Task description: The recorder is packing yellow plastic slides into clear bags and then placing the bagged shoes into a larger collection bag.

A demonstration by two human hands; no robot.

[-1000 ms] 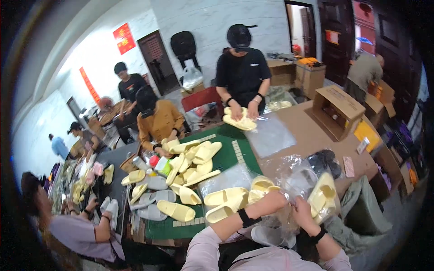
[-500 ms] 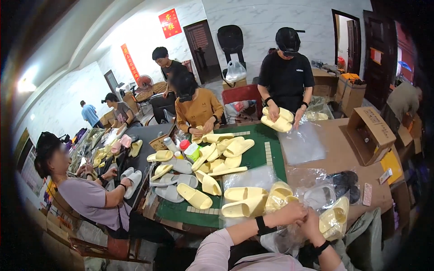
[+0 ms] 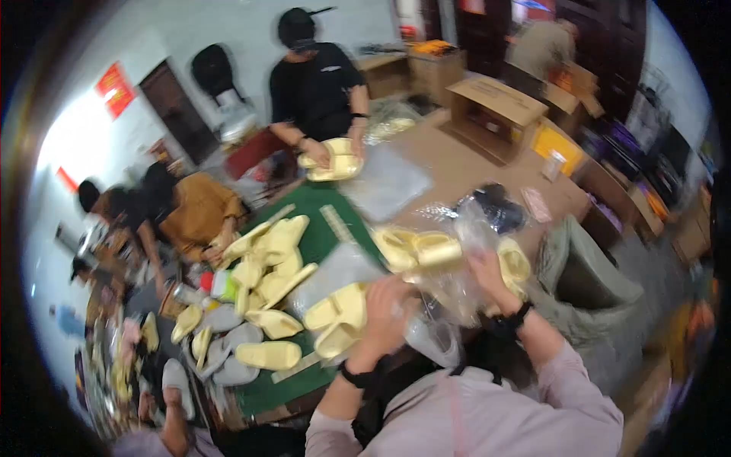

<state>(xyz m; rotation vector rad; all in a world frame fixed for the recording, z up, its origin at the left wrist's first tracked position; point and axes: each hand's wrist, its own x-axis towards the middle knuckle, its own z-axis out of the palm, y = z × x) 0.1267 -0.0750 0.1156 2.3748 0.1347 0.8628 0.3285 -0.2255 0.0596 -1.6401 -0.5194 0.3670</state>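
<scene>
My left hand (image 3: 387, 308) and my right hand (image 3: 487, 273) both grip a crumpled clear plastic bag (image 3: 449, 293) just above the near table edge. Pale yellow slippers (image 3: 420, 247) show through the top of the bag, and another yellow slipper (image 3: 514, 263) sits just right of my right hand. A pair of yellow slippers (image 3: 339, 312) lies against my left hand's fingers on the green mat (image 3: 316, 232). Each wrist wears a black band. The picture is blurred, so the finger positions are unclear.
Loose yellow slippers (image 3: 270, 255) and grey ones (image 3: 221, 354) cover the mat's left side. Across the table a person in black (image 3: 316, 84) holds yellow slippers; a person in a mustard top (image 3: 194, 213) sits at left. Cardboard boxes (image 3: 491, 114) stand behind, a grey-green sack (image 3: 590, 286) at right.
The view has swung left and tilted. My hands have lifted the bag with the slippers higher and closer to me. The standing person still holds slippers.
</scene>
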